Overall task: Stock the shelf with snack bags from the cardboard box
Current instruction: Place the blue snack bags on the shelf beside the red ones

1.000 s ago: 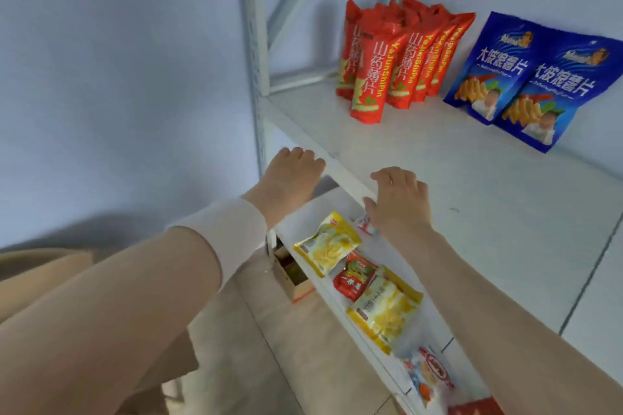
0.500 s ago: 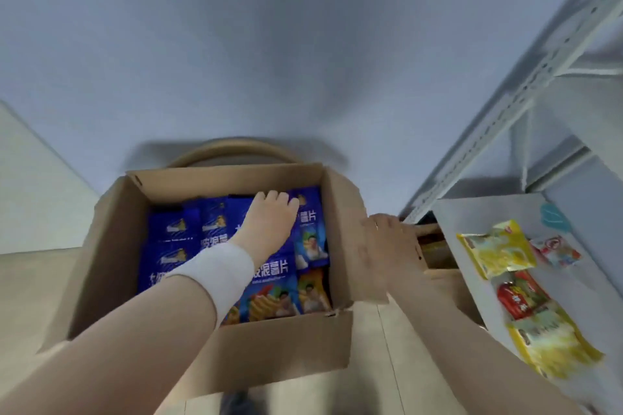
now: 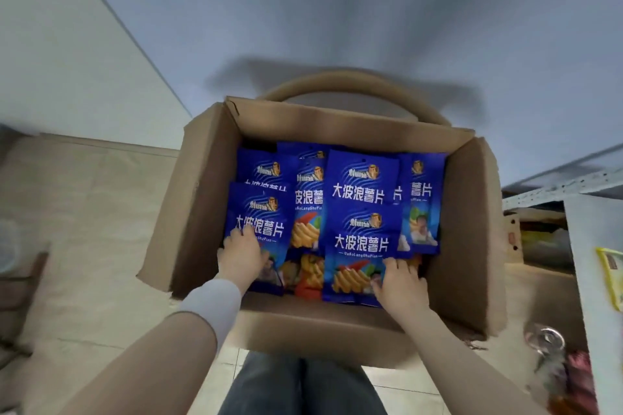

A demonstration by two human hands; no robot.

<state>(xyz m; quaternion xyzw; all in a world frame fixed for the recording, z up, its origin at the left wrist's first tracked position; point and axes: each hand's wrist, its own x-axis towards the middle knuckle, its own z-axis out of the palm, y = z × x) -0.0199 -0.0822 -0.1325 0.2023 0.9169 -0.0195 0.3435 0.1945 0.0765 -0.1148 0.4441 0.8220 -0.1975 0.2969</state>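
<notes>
- Under both hands sits the open box point(image 3: 468, 246), packed with blue bags lying flat and overlapping, print side up.
- Left hand point(image 3: 241, 254): fingers bent on the lower half of the left bag point(image 3: 259, 212). Thumb hidden, so I cannot tell a pinch from a mere touch.
- Right hand point(image 3: 399, 283): fingers bent on the lower right corner of the front bag point(image 3: 362, 246). Thumb likewise hidden, so its grip cannot be told.
- Axis: each bag's long side runs straight away from the hand on it, bottom seam at the fingers and top seam on the far side.
- Both touched bags lie uppermost in their stacks; the front bag overlaps its neighbours on either side.
- Shelf point(image 3: 583, 263): to the right of the right hand, beyond the box's right wall. The right hand is the nearer of the two.
- Edges: the box walls stand up on all sides of the hands. The near wall is directly below the wrists, and the right wall lies between the right hand and the shelf.
- Room: open space above the hands. Judgement: bags must rise clear of the right wall before travelling right, and loose neighbours may drag up with them.
- Step judged: taking hold, with nothing yet lifted.
</notes>
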